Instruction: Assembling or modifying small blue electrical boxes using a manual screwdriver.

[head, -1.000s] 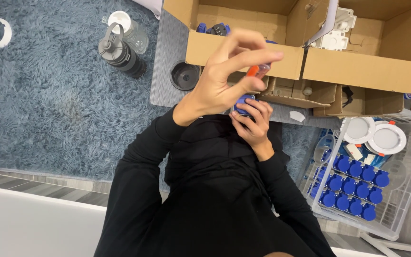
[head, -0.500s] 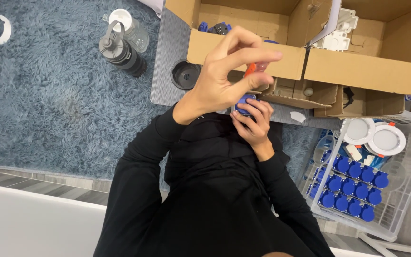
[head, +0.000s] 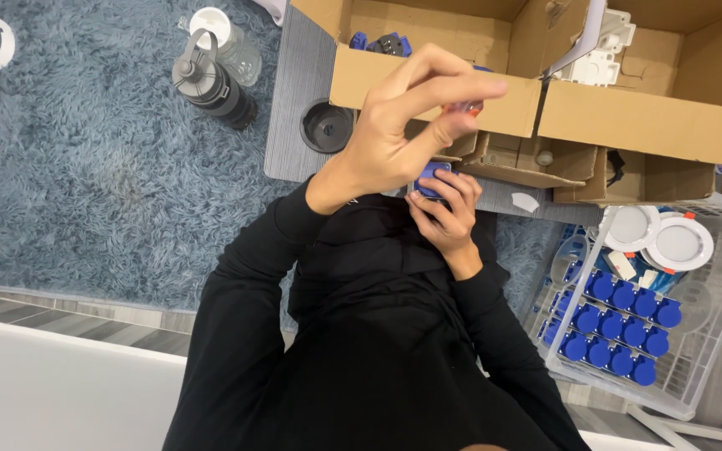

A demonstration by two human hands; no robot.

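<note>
Our right hand [head: 449, 213] gripped a blue part [head: 433, 177] below the cardboard box [head: 428, 83]; directly above it, our left hand [head: 403, 134] pinched a small orange piece [head: 464, 108].

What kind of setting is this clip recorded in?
Probably a room at home used for small assembly or packing work: a shaggy blue rug, open cardboard boxes of parts, and a clear crate with rows of blue parts.

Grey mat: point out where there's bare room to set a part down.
The grey mat is bare between the dark bottle and the cardboard box, above the black round cap. A thin strip shows beside the white scrap. The clear bin is crowded with blue caps.
</note>
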